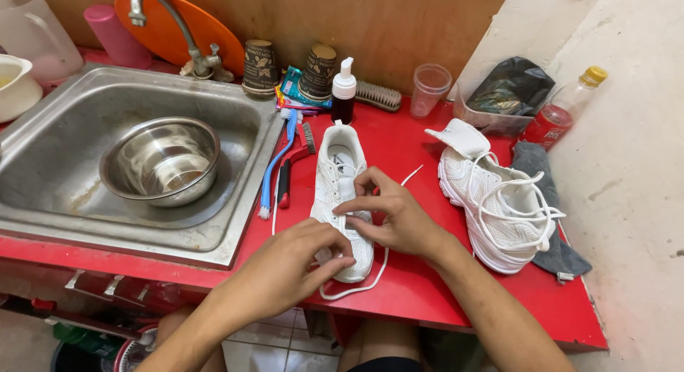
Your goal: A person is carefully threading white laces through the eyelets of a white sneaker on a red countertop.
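Centre frame on the red counter (427,286), both hands, left hand (288,265) and right hand (395,215), pinch the soft, limp lace (356,290) of the light white sneaker (342,172), best gripped near the eyelets.

A cramped home washing corner: a steel sink (85,222) with a curved tap (171,30) is set into a red counter (427,286), a metal bowl (160,158) in its basin. Brushes (285,158), a pump bottle (343,90) and paper cups (260,65) line a wooden back panel (370,23) beside a bare plaster wall (627,165).
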